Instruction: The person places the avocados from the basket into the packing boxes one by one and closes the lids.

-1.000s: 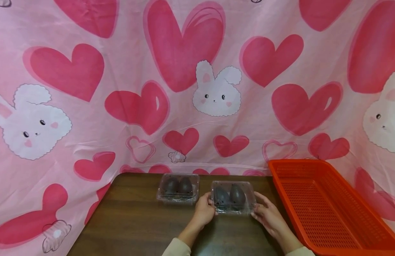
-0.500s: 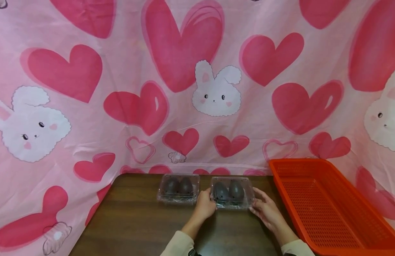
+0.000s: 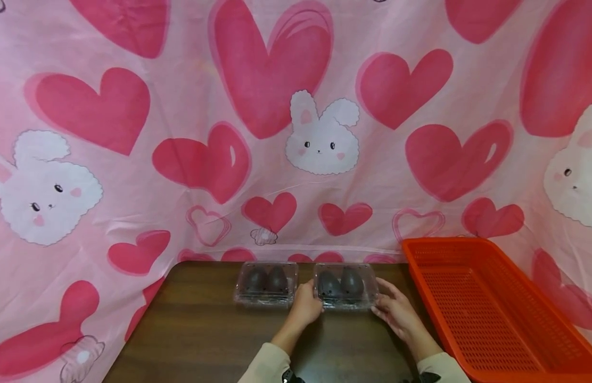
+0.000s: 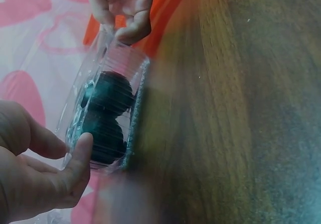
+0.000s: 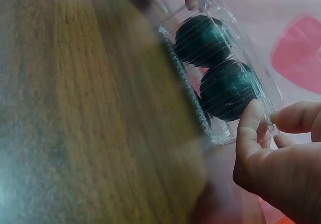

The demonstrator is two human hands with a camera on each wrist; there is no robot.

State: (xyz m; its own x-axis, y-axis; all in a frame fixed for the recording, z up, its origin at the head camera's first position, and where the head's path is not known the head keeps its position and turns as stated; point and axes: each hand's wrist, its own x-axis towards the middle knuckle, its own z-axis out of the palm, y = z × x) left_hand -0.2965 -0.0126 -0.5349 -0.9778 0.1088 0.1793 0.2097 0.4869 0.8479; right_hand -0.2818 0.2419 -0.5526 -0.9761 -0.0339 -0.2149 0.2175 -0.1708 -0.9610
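A clear plastic clamshell box [image 3: 366,287] holds two dark, egg-shaped fruits [image 3: 352,282] that look like avocados. My left hand [image 3: 306,306] pinches the box's left end; in the left wrist view the thumb and fingers of the left hand [image 4: 47,176] meet at its rim. At the opposite end, my right hand [image 3: 396,311] pinches the rim, and the right wrist view shows the right hand [image 5: 278,158] with thumb and fingertips on that edge. A second clamshell box [image 3: 292,276] with two similar dark fruits [image 3: 277,279] sits just left of my left hand.
An orange perforated plastic basket [image 3: 432,308] stands along the right side of the brown wooden table [image 3: 200,330]. Close behind the table hangs a pink cloth [image 3: 257,181] printed with hearts and rabbits.
Both hands have moved the held clamshell box away from me and slightly left, so it now lines up beside the second box. The second box and the basket stay put.
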